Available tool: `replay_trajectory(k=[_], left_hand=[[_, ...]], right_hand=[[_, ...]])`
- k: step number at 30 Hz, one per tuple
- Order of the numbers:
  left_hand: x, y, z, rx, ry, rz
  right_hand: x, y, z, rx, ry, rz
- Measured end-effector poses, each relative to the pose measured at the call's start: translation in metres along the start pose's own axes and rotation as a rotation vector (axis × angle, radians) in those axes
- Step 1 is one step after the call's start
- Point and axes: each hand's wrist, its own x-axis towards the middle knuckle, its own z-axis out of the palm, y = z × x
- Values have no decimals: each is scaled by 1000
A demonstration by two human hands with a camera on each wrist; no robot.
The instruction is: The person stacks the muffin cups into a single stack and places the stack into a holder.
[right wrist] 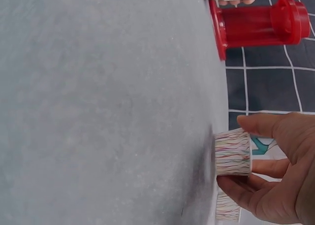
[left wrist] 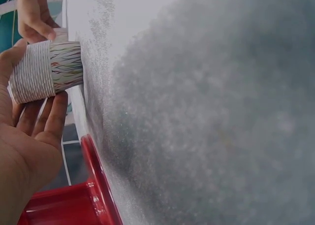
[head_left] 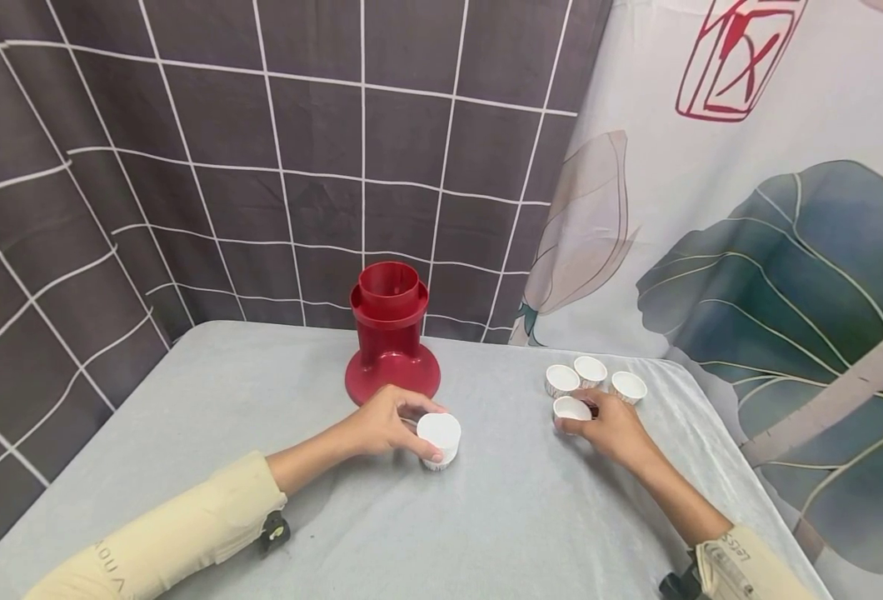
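Note:
In the head view my left hand (head_left: 392, 423) grips a stack of nested paper baking cups (head_left: 439, 433) at the middle of the table. Its closely packed white rims (left wrist: 32, 73) and the colour-streaked wall of the lowest cup show in the left wrist view. Off to the right, my right hand (head_left: 612, 425) pinches a single paper cup (head_left: 572, 409) between thumb and fingers. That cup has coloured wavy lines (right wrist: 233, 153) on its wall and stands upright at the tabletop. Several like cups (head_left: 562, 380) stand just behind it, open side up.
A red plastic holder (head_left: 392, 375) with a wide base and an open round top stands behind my left hand. The table has a grey cloth (head_left: 486, 525). A dark gridded curtain (head_left: 321, 133) and a white leaf-patterned curtain (head_left: 711, 267) hang behind it.

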Motion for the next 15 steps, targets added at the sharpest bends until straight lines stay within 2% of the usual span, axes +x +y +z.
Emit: replay_trajectory(k=[8, 15], left_hand=[[1, -2, 1, -7, 0, 4], [1, 0, 1, 2, 5, -8]], right_hand=[[1, -5, -1, 41, 16, 4], [2, -13, -2, 19, 32, -8]])
